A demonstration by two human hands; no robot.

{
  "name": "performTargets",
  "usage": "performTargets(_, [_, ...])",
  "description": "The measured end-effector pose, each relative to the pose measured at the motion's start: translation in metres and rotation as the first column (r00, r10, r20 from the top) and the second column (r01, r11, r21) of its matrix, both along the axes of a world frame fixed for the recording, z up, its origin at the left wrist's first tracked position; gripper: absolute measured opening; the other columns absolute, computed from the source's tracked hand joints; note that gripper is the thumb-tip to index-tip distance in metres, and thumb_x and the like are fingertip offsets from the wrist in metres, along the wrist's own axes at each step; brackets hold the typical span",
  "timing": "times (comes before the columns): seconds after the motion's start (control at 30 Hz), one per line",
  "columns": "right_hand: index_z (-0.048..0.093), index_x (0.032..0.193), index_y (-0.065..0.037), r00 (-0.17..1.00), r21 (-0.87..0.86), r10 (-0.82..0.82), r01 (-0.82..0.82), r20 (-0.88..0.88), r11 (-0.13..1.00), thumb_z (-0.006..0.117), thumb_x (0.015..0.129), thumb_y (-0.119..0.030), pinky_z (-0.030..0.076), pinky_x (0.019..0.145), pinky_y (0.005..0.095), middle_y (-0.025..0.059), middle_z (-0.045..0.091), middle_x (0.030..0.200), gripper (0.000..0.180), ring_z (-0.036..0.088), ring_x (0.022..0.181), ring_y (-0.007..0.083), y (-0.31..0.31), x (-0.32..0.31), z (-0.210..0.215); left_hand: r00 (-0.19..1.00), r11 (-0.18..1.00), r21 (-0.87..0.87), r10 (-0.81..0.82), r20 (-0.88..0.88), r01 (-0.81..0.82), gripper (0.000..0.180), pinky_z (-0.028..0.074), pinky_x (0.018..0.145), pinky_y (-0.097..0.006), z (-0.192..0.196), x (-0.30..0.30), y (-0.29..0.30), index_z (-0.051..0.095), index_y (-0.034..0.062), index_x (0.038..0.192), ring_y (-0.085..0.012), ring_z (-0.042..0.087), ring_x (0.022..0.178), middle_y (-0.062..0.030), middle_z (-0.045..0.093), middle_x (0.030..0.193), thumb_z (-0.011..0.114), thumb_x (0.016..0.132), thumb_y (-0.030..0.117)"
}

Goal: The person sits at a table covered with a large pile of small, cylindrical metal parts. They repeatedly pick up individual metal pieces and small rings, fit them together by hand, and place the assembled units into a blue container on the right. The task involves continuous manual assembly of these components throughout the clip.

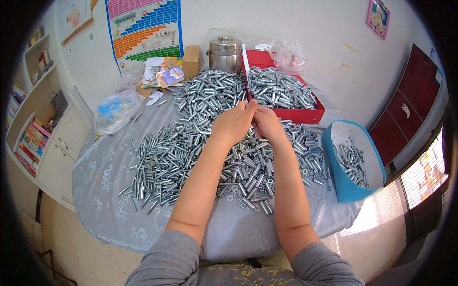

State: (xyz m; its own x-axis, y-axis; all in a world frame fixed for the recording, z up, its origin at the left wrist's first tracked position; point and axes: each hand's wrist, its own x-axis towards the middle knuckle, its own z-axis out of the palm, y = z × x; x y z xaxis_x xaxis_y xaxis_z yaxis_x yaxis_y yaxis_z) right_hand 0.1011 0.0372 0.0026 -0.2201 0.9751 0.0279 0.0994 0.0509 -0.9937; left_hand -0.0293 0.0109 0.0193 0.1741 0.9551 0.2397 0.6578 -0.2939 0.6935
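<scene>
My left hand (230,125) and my right hand (268,126) meet above the heap, in front of the red box. Both have their fingers curled in and the thumbs close together. Whatever lies between them is hidden by the hands. Beneath and around them spreads a large pile of silver metal bolts and tube-like sleeves (164,159), with small nuts and washers (242,202) along its near edge. A second mound of the same metal pieces (210,90) rises just beyond my left hand. Behind my right hand, the open red box (298,116) is heaped with similar pieces.
A blue fabric bin (353,193) holding metal pieces stands at the table's right. Farther back are a steel pot (225,53), a cardboard box (191,62), booklets (170,76) and a clear plastic bag (289,56). Another plastic bag (117,112) lies left on the grey tablecloth (102,190).
</scene>
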Motion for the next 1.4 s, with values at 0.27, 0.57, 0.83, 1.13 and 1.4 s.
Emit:
performTargets(0.27, [0.057,0.088,0.002,0.99,-0.047,0.022,-0.029,-0.14,0.998,0.043,0.079,-0.012,0.035,0.034,0.0254,0.0033,0.045,0.065,0.022,0.041,0.044,0.0121,0.0,0.004,-0.003,0.999,1.0,-0.023,0.001,-0.041,-0.001,0.076,0.039,0.081,-0.041,0.002,0.003,-0.003,0.052,0.004,0.106,-0.0365,0.053,0.097,-0.019,0.059,0.1,0.008,0.085,0.062])
performTargets(0.57, [0.055,0.094,0.001,0.999,0.066,-0.039,0.038,0.024,0.997,0.042,0.08,-0.02,0.036,0.032,0.0279,0.0041,0.047,0.065,0.028,0.04,0.04,0.0119,0.003,0.004,-0.006,0.999,1.0,0.021,0.024,-0.041,-0.023,0.074,0.042,0.077,-0.042,-0.002,0.002,-0.001,0.055,0.0033,0.099,-0.0351,0.056,0.091,-0.0184,0.061,0.093,0.01,0.086,0.061])
performTargets(0.83, [0.055,0.099,-0.001,0.705,0.36,-0.492,0.344,0.51,0.867,0.044,0.083,-0.034,0.048,0.068,0.0386,0.0141,0.058,0.077,0.038,0.059,0.073,0.0291,0.013,0.016,-0.028,0.997,0.997,0.048,0.064,-0.051,-0.062,0.071,0.043,0.075,-0.043,-0.002,0.005,0.002,0.055,0.0027,0.095,-0.0358,0.057,0.087,-0.0186,0.061,0.088,0.013,0.087,0.059])
performTargets(1.13, [0.052,0.09,0.002,0.985,0.071,0.11,-0.12,0.133,0.99,0.043,0.084,-0.025,0.043,0.042,0.0261,0.006,0.05,0.068,0.029,0.054,0.054,0.0153,-0.004,0.002,-0.007,0.998,0.998,0.029,0.05,-0.044,-0.049,0.07,0.043,0.076,-0.043,-0.007,0.001,0.004,0.055,0.0026,0.092,-0.0353,0.057,0.088,-0.0196,0.061,0.089,0.015,0.087,0.059])
performTargets(1.4, [0.056,0.089,0.005,0.806,0.411,-0.46,0.301,0.372,0.86,0.046,0.08,-0.026,0.046,0.067,0.0385,0.0163,0.059,0.079,0.034,0.056,0.063,0.0262,0.018,0.032,-0.027,0.993,0.998,0.014,0.058,-0.102,-0.057,0.076,0.04,0.075,-0.044,-0.002,0.004,0.002,0.052,0.0028,0.096,-0.0386,0.054,0.088,-0.0205,0.059,0.088,0.005,0.085,0.062])
